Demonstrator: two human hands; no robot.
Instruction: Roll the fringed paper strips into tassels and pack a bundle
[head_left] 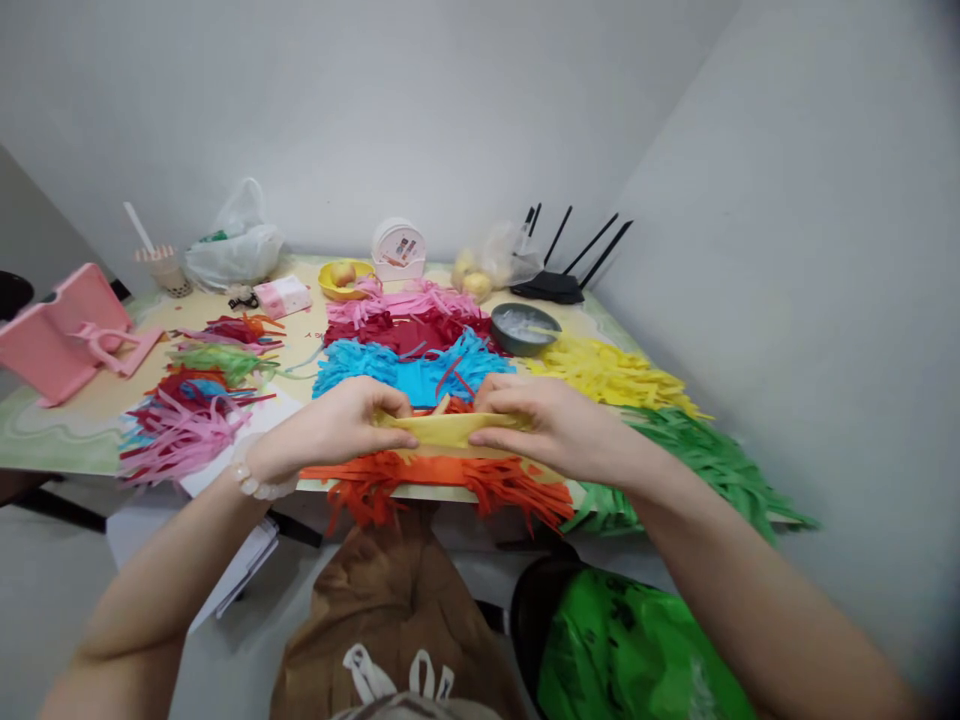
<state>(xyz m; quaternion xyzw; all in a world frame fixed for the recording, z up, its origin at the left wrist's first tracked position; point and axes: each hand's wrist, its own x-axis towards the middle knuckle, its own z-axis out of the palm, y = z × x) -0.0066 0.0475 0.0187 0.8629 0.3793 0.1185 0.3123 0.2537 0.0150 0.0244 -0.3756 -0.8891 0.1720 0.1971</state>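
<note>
Between my two hands a pale yellow strip is held level over the table's front. My left hand pinches its left end, thumb in front and fingers curled behind. The right end is gripped the same way by my right hand. Just below lies an orange fringed paper piece, its tassels hanging over the table edge. Behind the hands are a blue fringed piece, a dark red one and a pink one. Whether the strip is paper or tape, I cannot make out.
Yellow fringe and green fringe lie to the right, near a grey bowl. At left are mixed tassels and a pink tablet stand. Behind stand a drink cup, a plastic bag and a black router.
</note>
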